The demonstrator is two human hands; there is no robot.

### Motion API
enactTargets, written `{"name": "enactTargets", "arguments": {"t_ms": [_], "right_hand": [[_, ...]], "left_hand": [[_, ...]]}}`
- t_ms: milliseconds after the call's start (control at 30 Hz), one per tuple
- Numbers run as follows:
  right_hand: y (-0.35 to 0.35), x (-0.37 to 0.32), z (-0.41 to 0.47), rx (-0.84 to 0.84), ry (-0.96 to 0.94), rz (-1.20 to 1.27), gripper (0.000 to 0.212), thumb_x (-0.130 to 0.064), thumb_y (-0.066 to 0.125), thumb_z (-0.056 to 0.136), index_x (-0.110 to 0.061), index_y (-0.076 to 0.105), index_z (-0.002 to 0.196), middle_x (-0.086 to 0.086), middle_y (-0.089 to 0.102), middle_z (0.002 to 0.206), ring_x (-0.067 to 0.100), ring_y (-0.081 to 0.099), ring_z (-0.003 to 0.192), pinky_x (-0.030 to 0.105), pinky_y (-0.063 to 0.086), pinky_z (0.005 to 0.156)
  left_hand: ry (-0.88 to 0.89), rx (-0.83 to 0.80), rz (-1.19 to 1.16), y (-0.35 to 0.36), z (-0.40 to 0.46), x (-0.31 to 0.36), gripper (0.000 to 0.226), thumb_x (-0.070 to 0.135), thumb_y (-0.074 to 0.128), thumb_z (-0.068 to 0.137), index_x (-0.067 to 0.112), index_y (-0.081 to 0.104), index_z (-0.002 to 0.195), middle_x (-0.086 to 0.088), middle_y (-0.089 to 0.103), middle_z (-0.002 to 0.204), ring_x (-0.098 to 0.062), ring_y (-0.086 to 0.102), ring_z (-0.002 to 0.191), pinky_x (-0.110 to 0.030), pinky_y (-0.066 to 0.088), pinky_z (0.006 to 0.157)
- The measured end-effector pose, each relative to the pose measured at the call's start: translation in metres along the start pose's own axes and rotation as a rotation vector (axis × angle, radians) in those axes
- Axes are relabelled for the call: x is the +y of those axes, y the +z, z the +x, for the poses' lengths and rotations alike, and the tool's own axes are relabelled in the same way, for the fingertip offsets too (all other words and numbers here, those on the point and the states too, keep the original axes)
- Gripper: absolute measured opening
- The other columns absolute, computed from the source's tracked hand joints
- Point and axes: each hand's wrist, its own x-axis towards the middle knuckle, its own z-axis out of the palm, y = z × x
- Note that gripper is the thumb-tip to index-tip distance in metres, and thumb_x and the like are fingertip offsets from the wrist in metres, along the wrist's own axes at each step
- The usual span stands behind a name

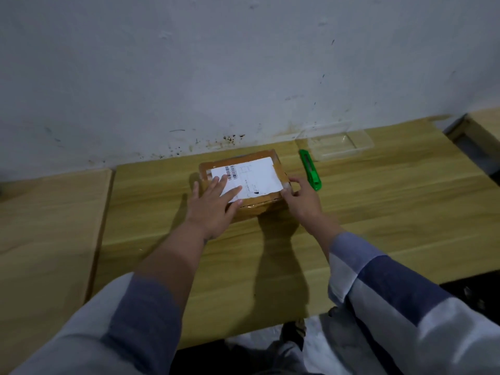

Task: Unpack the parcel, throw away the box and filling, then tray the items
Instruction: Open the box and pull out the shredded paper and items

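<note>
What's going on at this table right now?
A person is starting to unpack a taped cardboard parcel on a wooden table. The left hand lies flat on its label, and the right hand holds its right edge. The box is still sealed. A green box cutter lies untouched beside it, with a clear plastic tray behind.

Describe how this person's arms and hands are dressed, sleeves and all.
Both hands, left hand and right hand, are bare: no gloves, rings or watch visible. Both arms wear a loose shirt in broad blocks of pale grey-white and dusky blue; the left sleeve is pushed up higher than the right sleeve.
</note>
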Motion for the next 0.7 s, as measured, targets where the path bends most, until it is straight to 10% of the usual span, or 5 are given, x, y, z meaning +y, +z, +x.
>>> {"name": "enactTargets", "arguments": {"t_ms": [167,367,700], "right_hand": [[0.002,-0.002,-0.029,0.057,-0.027,-0.267,0.047,-0.028,0.058,0.087,-0.019,0.045,0.131,0.015,0.055,0.124,0.028,0.054,0.105,0.033,0.047,0.08],[0.006,-0.03,-0.028,-0.082,-0.487,-0.679,0.038,-0.03,0.054,0.091,-0.027,0.057,0.128,0.003,0.047,0.144,0.026,0.038,0.134,0.039,0.032,0.109],[0.015,-0.053,-0.022,-0.483,-0.596,-0.971,0.045,-0.041,0.052,0.092,-0.03,0.049,0.135,0.001,0.033,0.153,0.025,0.031,0.137,0.041,0.034,0.107]], "left_hand": [[0.029,0.048,-0.045,0.007,-0.013,-0.004,0.053,0.053,0.017,0.098,0.039,0.019,0.149,0.002,0.002,0.161,-0.017,-0.007,0.148,-0.052,-0.005,0.118],[-0.26,0.167,-0.287,0.014,-0.018,-0.016,0.09,0.064,0.04,0.089,0.017,-0.003,0.153,-0.002,-0.007,0.161,-0.02,-0.006,0.148,-0.048,0.001,0.118],[-0.289,0.012,-0.727,0.026,-0.02,-0.034,0.123,0.089,0.057,0.048,0.044,0.001,0.147,0.01,0.034,0.153,-0.022,0.035,0.139,-0.053,0.038,0.107]]}}
